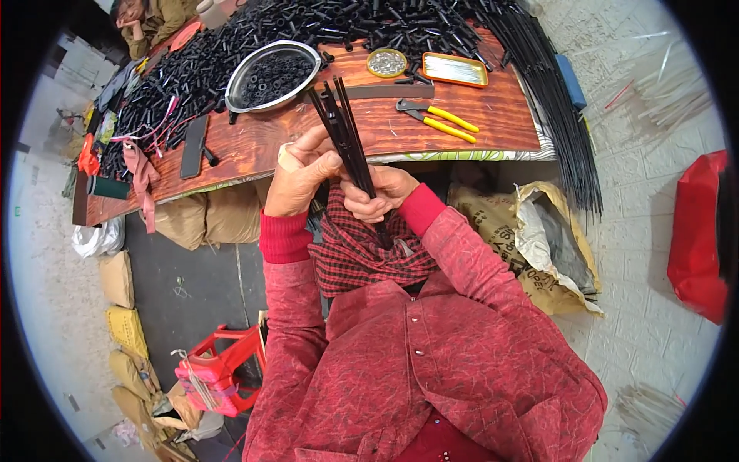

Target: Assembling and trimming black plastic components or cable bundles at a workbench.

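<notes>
A bundle of thin black rods [350, 146] stands nearly upright in front of my chest, tilted a little to the left at its top. Wrapped round its lower part is my right hand [379, 192], fingers closed. My left hand [302, 173] pinches the bundle higher up with thumb and fingers; something pale, like tape, covers part of one finger. The rods' lower ends reach down to the red-and-black checked cloth [354, 262] on my lap. Beyond my hands, pliers with yellow handles [450, 125] lie on the wooden table [500, 100].
Behind the bundle stands a metal bowl [231, 96] of small black rings. A round dish [386, 63] and an orange tray [455, 69] hold small parts. Black tubes [177, 81] heap the table. Long black rods [554, 100] overhang its right edge. A person [158, 23] sits far left.
</notes>
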Motion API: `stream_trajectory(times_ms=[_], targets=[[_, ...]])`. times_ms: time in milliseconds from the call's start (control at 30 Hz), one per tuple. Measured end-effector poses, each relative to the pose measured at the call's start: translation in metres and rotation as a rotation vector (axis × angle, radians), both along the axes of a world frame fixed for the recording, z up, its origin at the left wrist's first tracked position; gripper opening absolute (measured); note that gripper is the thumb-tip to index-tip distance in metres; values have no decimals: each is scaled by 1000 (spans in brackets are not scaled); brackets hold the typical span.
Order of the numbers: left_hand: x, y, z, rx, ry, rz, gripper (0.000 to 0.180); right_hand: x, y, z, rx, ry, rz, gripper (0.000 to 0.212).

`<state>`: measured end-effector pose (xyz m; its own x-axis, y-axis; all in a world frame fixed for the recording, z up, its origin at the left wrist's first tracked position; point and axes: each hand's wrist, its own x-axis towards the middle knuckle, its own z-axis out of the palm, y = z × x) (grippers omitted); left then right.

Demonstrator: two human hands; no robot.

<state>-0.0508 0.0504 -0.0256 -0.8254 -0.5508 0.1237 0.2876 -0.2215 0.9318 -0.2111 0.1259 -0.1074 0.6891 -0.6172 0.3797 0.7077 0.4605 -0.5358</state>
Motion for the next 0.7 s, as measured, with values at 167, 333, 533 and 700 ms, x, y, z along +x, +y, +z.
stream_trajectory(times_ms=[167, 333, 533, 700], targets=[[-14, 5, -4, 42, 9, 90, 57, -6, -3, -12, 1, -76, 18, 40], [-20, -4, -33, 214, 231, -55, 48, -2, 1, -6, 35, -89, 116, 42], [-13, 1, -30, 274, 258, -6, 44, -21, 24, 26, 27, 421, -343, 58], [-19, 12, -19, 159, 142, 310, 44, -35, 30, 99, -38, 815, -1247, 52]])
